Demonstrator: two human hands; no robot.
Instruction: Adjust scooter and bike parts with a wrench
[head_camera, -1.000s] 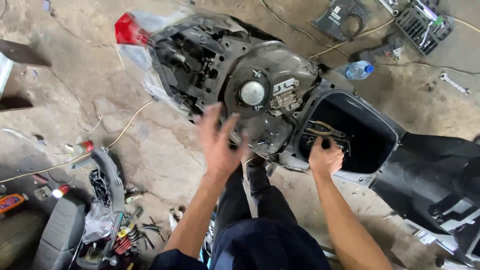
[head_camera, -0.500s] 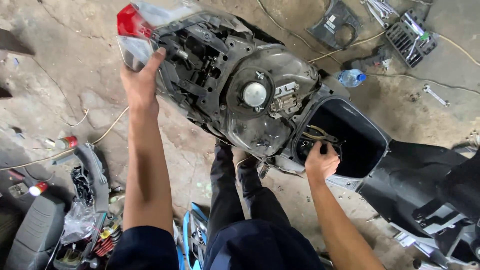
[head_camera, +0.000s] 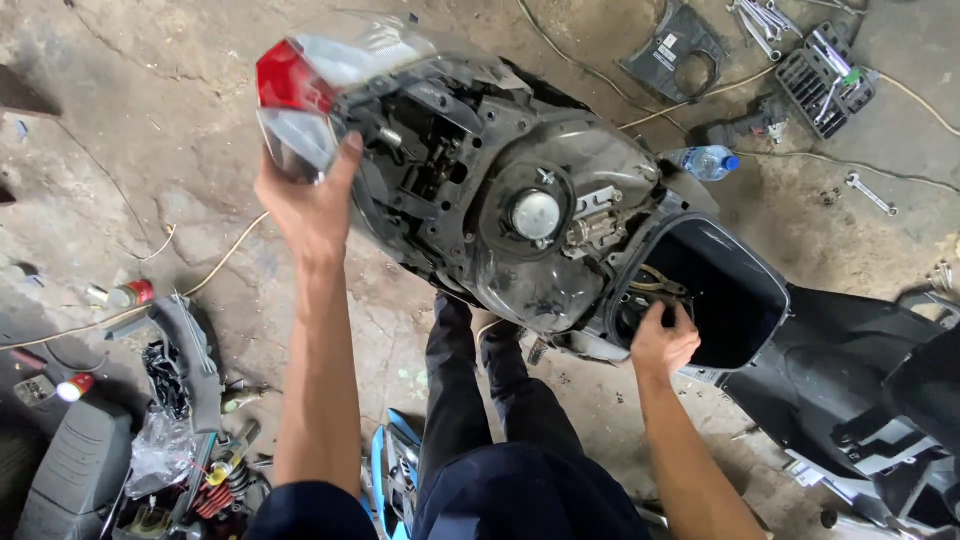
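The left hand (head_camera: 312, 205) grips the scooter's tail light (head_camera: 300, 105). The right hand (head_camera: 662, 345) curls closed on the storage box (head_camera: 735, 295) rim. Below lies dusty concrete floor (head_camera: 130, 170).

2 hands (head_camera: 310, 205), 1 scooter (head_camera: 520, 200), 1 bottle (head_camera: 705, 162)

Stained, cracked grey concrete floor (head_camera: 130, 150), dusty and daylit. Pale electrical cable (head_camera: 215, 265) trails across it. Clear plastic water bottle with blue cap (head_camera: 706, 162) lies near a black socket tray (head_camera: 826, 78). Loose steel spanner (head_camera: 868, 193) beside.
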